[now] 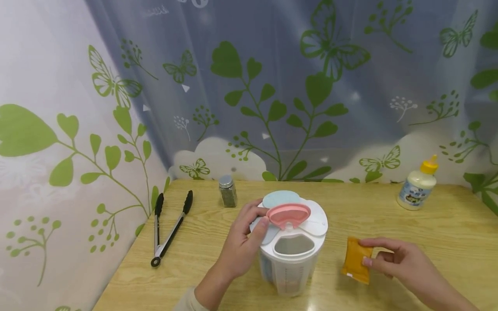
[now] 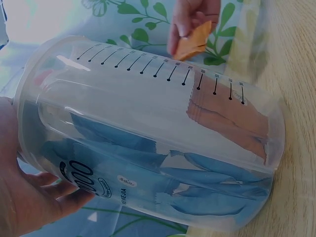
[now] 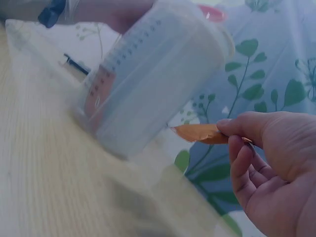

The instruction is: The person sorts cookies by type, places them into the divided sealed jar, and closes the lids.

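Note:
A clear divided storage canister stands upright on the table, its white lid fitted with pink, pale blue and white flaps. The pink flap is raised, and an opening shows at the front of the lid. My left hand grips the lid's left side, thumb at the pink flap. Blue packets and an orange packet show through the canister's wall. To the right of the canister, my right hand pinches another orange packet between thumb and fingers, held above the table.
Black-handled metal tongs lie spread at the table's left. A small glass jar with a grey cap stands behind the canister. At the back right stands a yellow-capped squeeze bottle. A leaf-patterned curtain hangs behind the table.

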`<control>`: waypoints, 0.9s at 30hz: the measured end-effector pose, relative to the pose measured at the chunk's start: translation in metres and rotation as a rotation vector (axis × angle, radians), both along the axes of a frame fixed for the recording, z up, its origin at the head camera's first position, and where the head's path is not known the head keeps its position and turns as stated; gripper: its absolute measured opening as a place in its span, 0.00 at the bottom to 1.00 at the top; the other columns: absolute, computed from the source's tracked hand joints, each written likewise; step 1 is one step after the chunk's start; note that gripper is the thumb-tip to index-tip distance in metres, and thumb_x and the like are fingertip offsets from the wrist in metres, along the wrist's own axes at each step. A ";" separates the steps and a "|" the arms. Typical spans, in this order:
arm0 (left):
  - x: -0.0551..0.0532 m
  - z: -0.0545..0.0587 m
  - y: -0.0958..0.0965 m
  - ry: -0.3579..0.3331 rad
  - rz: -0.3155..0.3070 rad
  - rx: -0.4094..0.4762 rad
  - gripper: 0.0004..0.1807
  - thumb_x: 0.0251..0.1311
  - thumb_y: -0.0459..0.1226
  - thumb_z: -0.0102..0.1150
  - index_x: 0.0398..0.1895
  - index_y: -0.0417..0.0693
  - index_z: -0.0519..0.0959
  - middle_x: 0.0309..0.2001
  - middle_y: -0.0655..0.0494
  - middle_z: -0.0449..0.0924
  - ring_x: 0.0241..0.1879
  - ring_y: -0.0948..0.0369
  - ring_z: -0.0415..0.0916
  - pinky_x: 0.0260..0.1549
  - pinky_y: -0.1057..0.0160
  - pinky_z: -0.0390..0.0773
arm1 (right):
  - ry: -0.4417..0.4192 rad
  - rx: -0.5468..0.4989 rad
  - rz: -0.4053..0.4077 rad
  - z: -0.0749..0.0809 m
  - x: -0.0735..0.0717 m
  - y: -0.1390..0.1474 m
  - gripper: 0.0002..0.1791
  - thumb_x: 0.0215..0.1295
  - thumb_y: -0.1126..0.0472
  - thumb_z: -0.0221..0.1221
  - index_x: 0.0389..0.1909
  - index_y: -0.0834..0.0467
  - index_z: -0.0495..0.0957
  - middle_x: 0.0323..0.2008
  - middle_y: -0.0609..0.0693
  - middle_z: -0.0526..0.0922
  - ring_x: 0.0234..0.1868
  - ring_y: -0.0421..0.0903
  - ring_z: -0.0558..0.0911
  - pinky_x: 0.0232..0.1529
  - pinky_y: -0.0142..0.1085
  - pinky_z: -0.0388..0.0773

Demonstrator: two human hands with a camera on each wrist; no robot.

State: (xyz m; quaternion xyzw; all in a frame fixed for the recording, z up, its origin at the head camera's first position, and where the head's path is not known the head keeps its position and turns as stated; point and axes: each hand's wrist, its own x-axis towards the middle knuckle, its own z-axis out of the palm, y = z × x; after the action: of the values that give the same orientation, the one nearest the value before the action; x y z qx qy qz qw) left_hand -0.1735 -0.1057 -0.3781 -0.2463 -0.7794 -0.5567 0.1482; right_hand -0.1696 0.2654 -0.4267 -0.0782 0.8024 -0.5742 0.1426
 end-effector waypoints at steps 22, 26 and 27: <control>-0.001 0.000 0.000 0.004 -0.019 0.022 0.10 0.74 0.35 0.48 0.47 0.51 0.80 0.64 0.53 0.72 0.69 0.54 0.65 0.60 0.56 0.76 | 0.327 -0.343 0.058 0.059 0.006 -0.044 0.21 0.63 0.80 0.57 0.51 0.58 0.82 0.36 0.40 0.84 0.23 0.46 0.70 0.21 0.42 0.61; -0.001 0.000 0.001 0.001 -0.015 0.024 0.10 0.73 0.36 0.48 0.47 0.52 0.80 0.64 0.53 0.72 0.69 0.54 0.65 0.59 0.57 0.77 | 0.373 -0.450 0.106 0.069 0.006 -0.055 0.23 0.62 0.83 0.55 0.53 0.61 0.81 0.42 0.42 0.85 0.25 0.45 0.71 0.23 0.42 0.60; 0.000 -0.001 0.001 0.000 -0.014 0.024 0.10 0.73 0.36 0.48 0.47 0.52 0.80 0.64 0.53 0.72 0.69 0.54 0.66 0.58 0.57 0.77 | 0.385 -0.473 0.113 0.072 0.005 -0.059 0.24 0.61 0.84 0.54 0.53 0.62 0.81 0.44 0.43 0.85 0.25 0.44 0.71 0.23 0.42 0.60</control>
State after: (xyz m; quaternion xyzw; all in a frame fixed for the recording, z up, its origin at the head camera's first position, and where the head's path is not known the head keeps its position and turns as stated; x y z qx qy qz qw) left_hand -0.1740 -0.1045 -0.3786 -0.2499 -0.7708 -0.5672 0.1475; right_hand -0.1641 0.2069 -0.3550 -0.2613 0.6531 -0.7108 -0.0024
